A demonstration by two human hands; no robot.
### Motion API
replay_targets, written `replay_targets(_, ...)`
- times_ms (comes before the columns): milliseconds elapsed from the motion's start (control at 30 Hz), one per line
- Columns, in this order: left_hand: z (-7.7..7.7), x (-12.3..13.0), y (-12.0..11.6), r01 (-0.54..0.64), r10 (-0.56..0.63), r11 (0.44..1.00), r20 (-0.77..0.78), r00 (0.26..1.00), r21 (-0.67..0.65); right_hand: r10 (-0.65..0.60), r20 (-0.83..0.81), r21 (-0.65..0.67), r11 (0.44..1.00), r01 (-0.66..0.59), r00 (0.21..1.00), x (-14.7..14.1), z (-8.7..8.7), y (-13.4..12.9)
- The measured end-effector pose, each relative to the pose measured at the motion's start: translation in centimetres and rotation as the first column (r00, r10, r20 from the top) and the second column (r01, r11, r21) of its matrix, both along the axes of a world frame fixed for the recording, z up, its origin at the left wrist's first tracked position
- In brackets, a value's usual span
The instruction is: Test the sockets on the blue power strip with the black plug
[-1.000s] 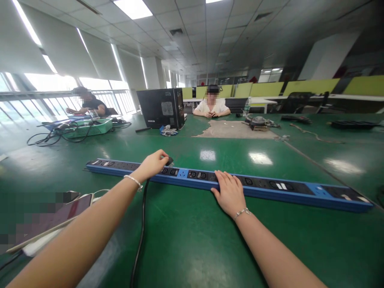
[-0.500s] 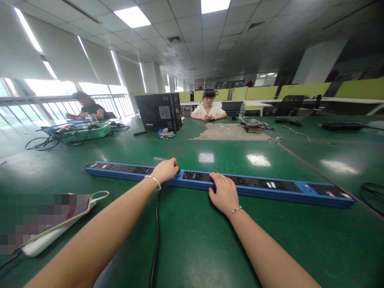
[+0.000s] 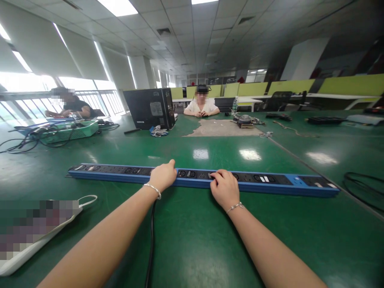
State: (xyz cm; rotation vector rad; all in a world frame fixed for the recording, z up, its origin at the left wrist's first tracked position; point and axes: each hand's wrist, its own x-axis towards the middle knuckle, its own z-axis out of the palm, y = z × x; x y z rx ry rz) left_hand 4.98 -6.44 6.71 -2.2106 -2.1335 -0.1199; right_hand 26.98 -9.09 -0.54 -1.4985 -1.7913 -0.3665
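Power strip [image 3: 192, 182] lies flat across the desk [image 3: 186, 240] before you, keeping its sockets reachable. Your left fingers [image 3: 171, 170] are clenched over it above a black cable [image 3: 152, 244], contents hidden; your right hand [image 3: 225, 188] bends on top, probably steadying it, grip unclear.
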Motion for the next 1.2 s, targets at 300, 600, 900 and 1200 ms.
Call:
replay_targets(300,-0.1,-1.0,0.7,0.017,-0.016,1.000,0.117,0.993,-0.006,-0.008,0.030,-0.019,1.000,0.009,1.000,0.0,-0.4,0.0)
replay_targets(600,-3.6,-6.0,1.1,0.140,-0.201,0.953,0.217,0.955,0.269,0.002,0.106,-0.119,0.993,0.011,0.994,-1.8,-0.1,-0.9)
replay_targets(900,-6.6,-6.0,0.6,0.200,-0.276,0.842,0.081,0.958,0.502,0.278,-0.055,-0.129,0.950,-0.283,0.959,-13.9,1.2,1.9)
replay_targets(1200,-6.1,-5.6,0.3,0.139,-0.227,0.896,0.167,0.959,0.422,0.203,-0.007,-0.140,0.969,-0.202,0.979,-15.4,1.2,2.9)
